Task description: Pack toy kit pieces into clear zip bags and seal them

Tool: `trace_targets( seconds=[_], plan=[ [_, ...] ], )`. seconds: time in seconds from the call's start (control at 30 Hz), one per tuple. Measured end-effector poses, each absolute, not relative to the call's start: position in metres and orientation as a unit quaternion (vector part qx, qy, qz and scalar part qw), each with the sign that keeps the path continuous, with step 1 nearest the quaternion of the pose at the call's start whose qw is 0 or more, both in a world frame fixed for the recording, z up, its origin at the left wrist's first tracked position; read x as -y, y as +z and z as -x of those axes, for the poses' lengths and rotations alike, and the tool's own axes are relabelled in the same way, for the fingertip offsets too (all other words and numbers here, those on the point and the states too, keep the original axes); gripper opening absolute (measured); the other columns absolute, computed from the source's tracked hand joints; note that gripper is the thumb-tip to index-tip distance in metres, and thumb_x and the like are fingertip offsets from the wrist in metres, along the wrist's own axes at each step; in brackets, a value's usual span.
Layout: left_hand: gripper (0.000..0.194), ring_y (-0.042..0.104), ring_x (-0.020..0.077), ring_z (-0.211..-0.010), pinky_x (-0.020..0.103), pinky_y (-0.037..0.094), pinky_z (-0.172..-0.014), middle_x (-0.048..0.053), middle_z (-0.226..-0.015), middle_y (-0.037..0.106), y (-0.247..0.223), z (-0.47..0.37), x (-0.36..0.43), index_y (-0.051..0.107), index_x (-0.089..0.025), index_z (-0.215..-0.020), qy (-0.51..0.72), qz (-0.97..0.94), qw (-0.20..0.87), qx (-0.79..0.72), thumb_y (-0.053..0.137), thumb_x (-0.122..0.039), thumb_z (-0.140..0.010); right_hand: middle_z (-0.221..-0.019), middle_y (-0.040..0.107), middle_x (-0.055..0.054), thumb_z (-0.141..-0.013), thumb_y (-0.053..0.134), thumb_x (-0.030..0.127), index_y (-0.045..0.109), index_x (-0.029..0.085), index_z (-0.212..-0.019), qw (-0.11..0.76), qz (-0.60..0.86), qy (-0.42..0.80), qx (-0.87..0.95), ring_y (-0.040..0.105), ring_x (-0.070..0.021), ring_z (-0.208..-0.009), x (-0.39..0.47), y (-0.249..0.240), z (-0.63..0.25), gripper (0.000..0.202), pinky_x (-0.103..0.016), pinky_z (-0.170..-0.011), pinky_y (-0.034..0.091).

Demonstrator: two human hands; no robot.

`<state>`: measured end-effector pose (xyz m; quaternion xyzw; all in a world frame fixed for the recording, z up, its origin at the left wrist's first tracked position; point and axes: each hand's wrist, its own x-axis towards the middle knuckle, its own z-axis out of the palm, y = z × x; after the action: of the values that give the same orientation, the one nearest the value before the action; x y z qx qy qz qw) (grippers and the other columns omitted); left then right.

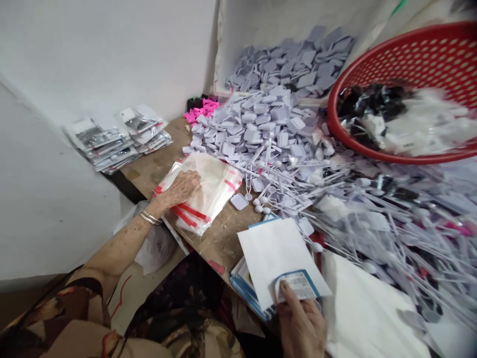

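My left hand (186,185) rests on a stack of clear plastic bags (219,199) with red strips, its fingers curled down onto the top bag. Their tips are hidden from me. With thumb on top, my right hand (301,320) grips a white card (279,253) with a blue-edged printed label part at its lower edge. Under that card lies a pile of blue-edged cards (242,281) at the table's front edge. A small grey-white plastic tray piece (239,201) lies just right of the bags.
A big heap of small plastic trays (257,124) and spoon-like sticks (283,184) covers the table behind and to the right. A red basket (335,114) holding plastic bags stands at the right. Filled packets (100,141) are stacked at the left, by pink pieces (201,110).
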<state>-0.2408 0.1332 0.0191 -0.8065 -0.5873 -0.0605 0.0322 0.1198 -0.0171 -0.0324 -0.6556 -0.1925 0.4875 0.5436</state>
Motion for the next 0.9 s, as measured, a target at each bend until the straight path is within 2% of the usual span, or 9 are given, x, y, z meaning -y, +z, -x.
trace_targets(
  seconds=[0.13, 0.2, 0.3, 0.43, 0.53, 0.63, 0.7, 0.77, 0.9],
  plan=[
    [0.037, 0.052, 0.0268, -0.107, 0.04, 0.04, -0.091, 0.009, -0.119, 0.062, 0.026, 0.251, -0.125, 0.066, -0.02, -0.115, -0.063, 0.812, 0.008, 0.58, 0.066, -0.044, -0.086, -0.09, 0.076, -0.01, -0.056, 0.088, 0.04, 0.07, 0.013, -0.092, 0.545, 0.648, 0.501, 0.178, 0.069, -0.0192, -0.071, 0.016, -0.033, -0.119, 0.049, -0.028, -0.06, 0.057],
    [0.034, 0.053, 0.0253, -0.105, 0.039, 0.041, -0.089, 0.006, -0.118, 0.062, 0.024, 0.251, -0.12, 0.069, -0.025, -0.112, -0.081, 0.807, -0.006, 0.585, 0.067, -0.045, -0.085, -0.092, 0.076, -0.011, -0.056, 0.088, 0.04, 0.071, 0.013, -0.092, 0.548, 0.649, 0.498, 0.174, 0.069, -0.0197, -0.073, 0.015, -0.033, -0.118, 0.048, -0.027, -0.061, 0.057],
    [0.021, 0.056, 0.0196, -0.098, 0.034, 0.044, -0.088, 0.005, -0.107, 0.065, 0.02, 0.244, -0.119, 0.073, -0.022, -0.099, -0.095, 0.805, -0.001, 0.586, 0.056, -0.033, -0.093, -0.093, 0.076, -0.011, -0.055, 0.088, 0.04, 0.071, 0.013, -0.091, 0.556, 0.644, 0.498, 0.168, 0.069, -0.0203, -0.076, 0.016, -0.03, -0.115, 0.048, -0.028, -0.063, 0.057],
    [0.026, 0.06, 0.0153, -0.091, 0.028, 0.045, -0.083, 0.004, -0.092, 0.068, 0.03, 0.237, -0.128, 0.073, -0.018, -0.085, -0.085, 0.807, 0.021, 0.584, 0.049, -0.019, -0.095, -0.096, 0.076, -0.011, -0.056, 0.088, 0.041, 0.072, 0.013, -0.095, 0.56, 0.614, 0.521, 0.196, 0.07, -0.0215, -0.078, 0.015, -0.03, -0.115, 0.051, -0.03, -0.066, 0.059],
    [0.027, 0.061, 0.0184, -0.091, 0.031, 0.045, -0.082, 0.008, -0.091, 0.068, 0.051, 0.233, -0.134, 0.071, -0.015, -0.084, -0.079, 0.788, 0.065, 0.607, 0.048, -0.021, -0.096, -0.088, 0.077, -0.01, -0.058, 0.086, 0.045, 0.074, 0.013, -0.091, 0.543, 0.607, 0.525, 0.247, 0.071, -0.0235, -0.076, 0.015, -0.028, -0.122, 0.048, -0.033, -0.067, 0.06],
    [0.03, 0.059, 0.0258, -0.1, 0.038, 0.043, -0.084, 0.016, -0.102, 0.067, 0.078, 0.219, -0.129, 0.069, -0.01, -0.093, -0.082, 0.767, 0.118, 0.626, 0.046, -0.028, -0.098, -0.074, 0.076, -0.009, -0.068, 0.08, 0.045, 0.076, 0.014, -0.079, 0.459, 0.586, 0.505, 0.438, 0.072, -0.0257, -0.071, 0.018, -0.007, -0.125, 0.033, -0.035, -0.065, 0.061],
    [0.03, 0.059, 0.0295, -0.103, 0.042, 0.042, -0.086, 0.017, -0.103, 0.067, 0.091, 0.202, -0.12, 0.068, -0.009, -0.097, -0.075, 0.77, 0.141, 0.618, 0.047, -0.031, -0.098, -0.084, 0.078, -0.01, -0.08, 0.069, 0.038, 0.077, 0.017, -0.08, 0.384, 0.492, 0.48, 0.616, 0.073, -0.0252, -0.076, 0.022, 0.02, -0.117, 0.023, -0.034, -0.069, 0.061],
    [0.029, 0.061, 0.0305, -0.099, 0.044, 0.041, -0.086, 0.017, -0.098, 0.068, 0.098, 0.181, -0.109, 0.067, -0.009, -0.097, -0.05, 0.788, 0.162, 0.592, 0.047, -0.032, -0.098, -0.121, 0.072, -0.01, -0.09, 0.05, 0.023, 0.076, 0.022, -0.098, 0.33, 0.349, 0.43, 0.765, 0.072, -0.023, -0.1, 0.027, 0.05, -0.099, 0.027, -0.034, -0.087, 0.059],
    [0.025, 0.063, 0.027, -0.086, 0.043, 0.043, -0.082, 0.014, -0.089, 0.067, 0.094, 0.144, -0.089, 0.063, -0.011, -0.099, -0.034, 0.851, 0.162, 0.499, 0.043, -0.027, -0.1, -0.156, 0.042, -0.006, -0.083, 0.039, 0.0, 0.069, 0.022, -0.107, 0.236, 0.311, 0.217, 0.895, 0.062, -0.0217, -0.121, 0.03, 0.082, -0.059, 0.045, -0.032, -0.09, 0.057]
  ],
)
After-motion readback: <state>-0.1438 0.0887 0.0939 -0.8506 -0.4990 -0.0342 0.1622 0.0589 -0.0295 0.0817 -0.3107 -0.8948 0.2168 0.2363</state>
